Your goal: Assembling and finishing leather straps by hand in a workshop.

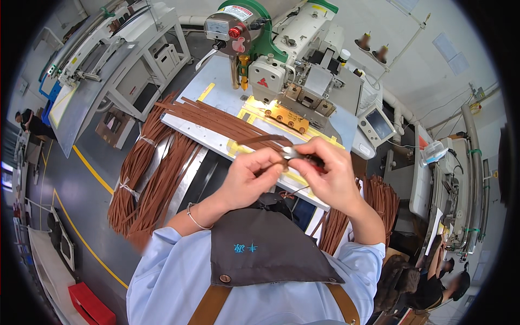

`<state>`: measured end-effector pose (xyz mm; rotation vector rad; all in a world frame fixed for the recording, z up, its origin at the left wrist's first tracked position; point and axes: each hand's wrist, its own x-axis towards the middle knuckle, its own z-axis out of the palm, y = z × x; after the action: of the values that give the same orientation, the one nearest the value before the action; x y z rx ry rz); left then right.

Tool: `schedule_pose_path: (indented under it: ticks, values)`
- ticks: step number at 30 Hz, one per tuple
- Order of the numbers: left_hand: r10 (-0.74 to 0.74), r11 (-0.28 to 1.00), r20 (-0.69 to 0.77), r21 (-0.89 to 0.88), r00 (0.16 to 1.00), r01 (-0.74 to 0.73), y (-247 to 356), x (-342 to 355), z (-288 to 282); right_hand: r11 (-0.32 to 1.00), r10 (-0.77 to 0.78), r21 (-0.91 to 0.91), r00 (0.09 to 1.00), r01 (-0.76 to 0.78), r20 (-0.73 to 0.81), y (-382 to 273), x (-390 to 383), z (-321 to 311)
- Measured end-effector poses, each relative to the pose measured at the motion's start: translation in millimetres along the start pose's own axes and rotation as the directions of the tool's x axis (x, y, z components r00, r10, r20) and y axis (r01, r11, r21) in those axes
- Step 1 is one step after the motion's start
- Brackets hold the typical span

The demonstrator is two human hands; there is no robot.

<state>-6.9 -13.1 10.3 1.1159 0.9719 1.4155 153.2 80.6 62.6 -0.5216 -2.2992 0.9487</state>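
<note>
In front of the sewing machine (260, 76), my right hand (325, 168) grips a small metal hand tool with a dark and red handle (292, 153). My left hand (252, 176) pinches the end of a brown strip (265, 138) at the tool's jaws, and the strip arches up from there. Behind both hands more flat brown strips (206, 116) lie along the white work table (184, 130), beside yellow guide pieces (254, 111) under the machine head.
Bundles of brown strips (135, 195) hang at the left and right (379, 206). A small screen (376, 124) is beside the machine. Another machine bench (103, 65) stands back left. A person (30, 122) is far left; other people (444, 287) are at lower right. A red bin (92, 306) lies lower left.
</note>
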Motion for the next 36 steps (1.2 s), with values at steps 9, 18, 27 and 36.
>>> schedule_pose_path:
  ticks: [9, 18, 27, 36]
  values:
    - [0.043, 0.999, -0.025, 0.027, 0.999, -0.042, 4, 4, 0, 0.961, -0.123, -0.256, 0.991, 0.109, -0.042, -9, -1, -5]
    - [0.064, 0.997, -0.037, 0.051, 0.997, -0.062, 3, 3, -1, 0.929, -0.173, -0.336, 0.985, 0.156, -0.022, -12, -2, -5]
    - [0.068, 0.996, -0.045, 0.052, 0.997, -0.066, 5, 2, 0, 0.907, -0.200, -0.381, 0.980, 0.183, -0.007, -13, -1, -6]
    - [0.062, 0.997, -0.044, 0.055, 0.997, -0.060, 4, 2, -2, 0.890, -0.203, -0.415, 0.979, 0.189, 0.011, -15, 0, -6]
